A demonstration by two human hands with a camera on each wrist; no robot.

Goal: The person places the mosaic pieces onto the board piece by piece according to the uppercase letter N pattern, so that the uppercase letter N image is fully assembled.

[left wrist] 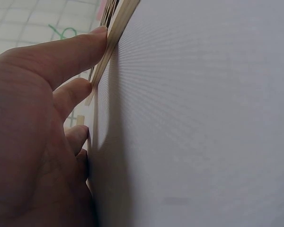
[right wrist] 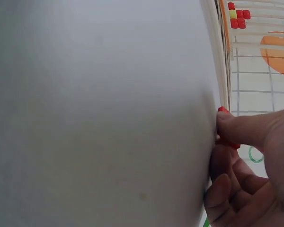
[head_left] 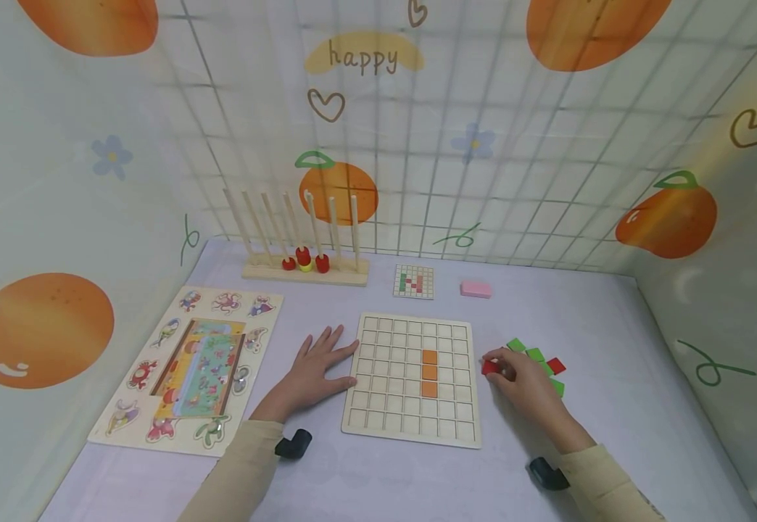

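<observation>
A wooden grid board (head_left: 378,413) lies flat in the middle of the head view, with a column of 3 orange square tiles (head_left: 429,371) set in its cells. My left hand (head_left: 316,373) lies spread on the table, thumb and index fingertip touching the board's left edge. To the board's right, my right hand (head_left: 525,380) pinches a red square tile (head_left: 490,367) between thumb and fingers; the red tile (right wrist: 234,144) also shows in the right wrist view. Green tiles (head_left: 515,345) and another red tile (head_left: 556,365) lie beside and partly behind that hand.
Beyond the board are a small pattern card (head_left: 414,281), a pink block (head_left: 476,289) and a wooden peg rack (head_left: 346,277) with red and yellow beads. A sea-animal puzzle board (head_left: 124,391) lies at the left. Curtained walls stand around the table.
</observation>
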